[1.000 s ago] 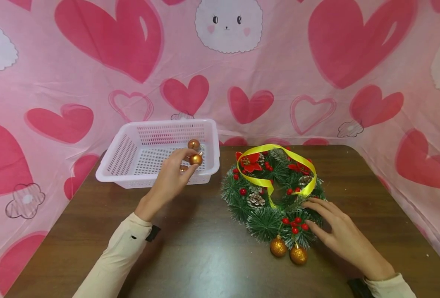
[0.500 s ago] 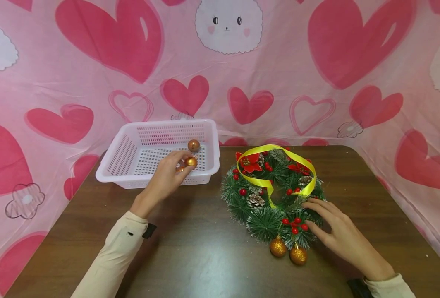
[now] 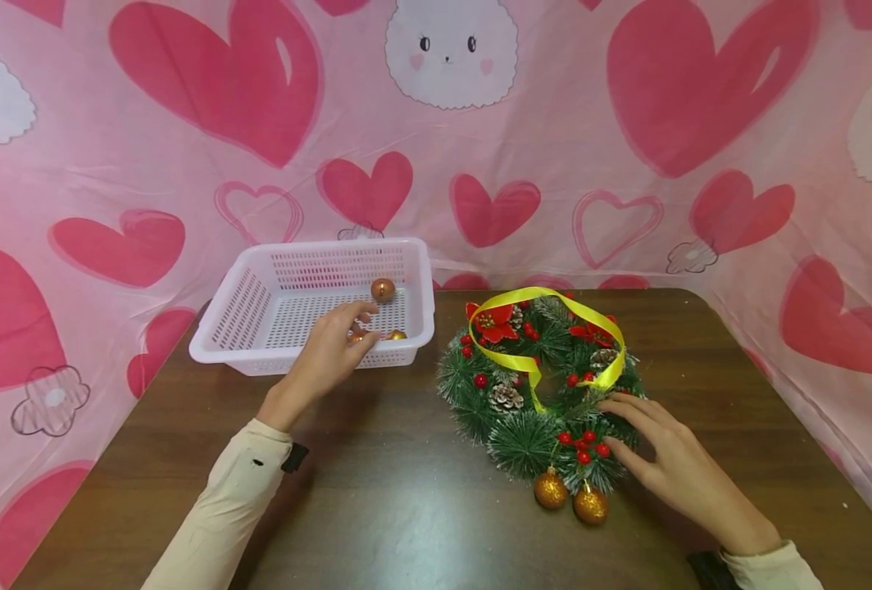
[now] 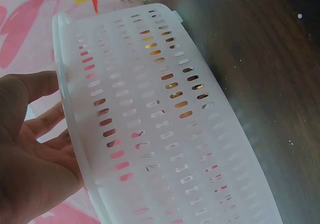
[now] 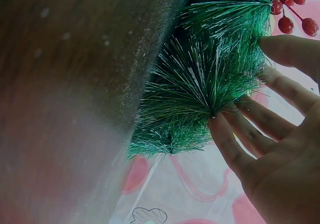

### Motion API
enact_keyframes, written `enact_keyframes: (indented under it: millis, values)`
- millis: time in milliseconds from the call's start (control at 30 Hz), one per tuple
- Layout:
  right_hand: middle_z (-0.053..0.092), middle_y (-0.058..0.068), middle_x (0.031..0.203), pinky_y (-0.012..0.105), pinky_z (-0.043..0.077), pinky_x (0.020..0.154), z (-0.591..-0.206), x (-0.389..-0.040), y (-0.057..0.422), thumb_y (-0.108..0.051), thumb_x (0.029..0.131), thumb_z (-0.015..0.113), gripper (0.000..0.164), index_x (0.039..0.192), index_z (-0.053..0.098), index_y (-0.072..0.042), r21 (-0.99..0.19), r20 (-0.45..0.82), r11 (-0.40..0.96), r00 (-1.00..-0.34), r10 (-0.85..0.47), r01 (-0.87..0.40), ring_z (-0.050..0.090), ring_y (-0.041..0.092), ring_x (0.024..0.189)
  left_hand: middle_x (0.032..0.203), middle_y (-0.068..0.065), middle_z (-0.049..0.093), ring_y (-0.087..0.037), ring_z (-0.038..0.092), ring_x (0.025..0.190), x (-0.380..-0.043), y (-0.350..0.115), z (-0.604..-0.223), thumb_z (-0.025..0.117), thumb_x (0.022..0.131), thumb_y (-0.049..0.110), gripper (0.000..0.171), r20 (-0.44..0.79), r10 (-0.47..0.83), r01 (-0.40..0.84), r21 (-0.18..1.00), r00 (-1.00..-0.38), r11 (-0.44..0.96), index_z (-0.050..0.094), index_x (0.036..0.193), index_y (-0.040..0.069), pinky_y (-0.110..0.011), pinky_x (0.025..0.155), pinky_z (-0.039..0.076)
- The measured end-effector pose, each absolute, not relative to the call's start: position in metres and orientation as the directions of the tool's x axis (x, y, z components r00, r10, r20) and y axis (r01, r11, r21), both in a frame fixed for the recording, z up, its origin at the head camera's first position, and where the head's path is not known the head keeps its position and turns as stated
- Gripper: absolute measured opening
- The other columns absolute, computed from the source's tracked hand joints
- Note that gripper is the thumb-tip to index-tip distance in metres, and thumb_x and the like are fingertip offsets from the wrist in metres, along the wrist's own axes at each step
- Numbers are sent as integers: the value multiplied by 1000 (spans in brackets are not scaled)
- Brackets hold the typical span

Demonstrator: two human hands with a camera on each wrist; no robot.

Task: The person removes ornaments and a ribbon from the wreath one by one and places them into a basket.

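Over the near wall of a white slotted plastic basket (image 3: 222, 357) reaches my left hand (image 3: 327, 348), its fingers loosely bent with nothing between them. Inside the basket, one gold Christmas bauble (image 3: 383, 289) lies toward the back. Another bauble (image 3: 397, 334) lies near the front wall, partly hidden by it, and a third shows behind my thumb. My right hand (image 3: 679, 471) rests with spread fingers on the right side of a green Christmas wreath (image 3: 524, 442); the right wrist view shows its fingers (image 5: 232, 146) touching the needles. Two glittery gold baubles (image 3: 551, 489) hang from the wreath's near edge.
A yellow ribbon (image 3: 506, 360) loops over the wreath, among red berries, red flowers and pine cones (image 3: 506, 398). Everything stands on a dark wooden table (image 3: 406, 508). Behind it hangs a pink cloth (image 3: 554, 123) with hearts.
My left hand has drawn back slightly to the left and let go of a gold bauble, which now lies in the basket. The right hand and the wreath have stayed in place.
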State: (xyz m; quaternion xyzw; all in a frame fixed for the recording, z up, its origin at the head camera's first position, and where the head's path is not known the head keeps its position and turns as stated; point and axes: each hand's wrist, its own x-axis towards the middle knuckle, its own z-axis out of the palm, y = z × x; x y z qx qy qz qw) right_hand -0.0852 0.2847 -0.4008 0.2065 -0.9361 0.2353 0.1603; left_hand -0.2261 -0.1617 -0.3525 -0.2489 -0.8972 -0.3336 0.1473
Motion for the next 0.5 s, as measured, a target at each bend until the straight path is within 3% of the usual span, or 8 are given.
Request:
enact_keyframes:
  millis: [500]
  values:
    - [59,11,131,68,42,91,-400,-85,285,-12,81,82,51,128,63,-17,-364,398,806,-861,-318,-466,54,38,121,109,-19,66,-31,66,92,-225,-160,-352,70,92,9,31,432,365,559,530,-825,637,62,120,0,-48,79,56]
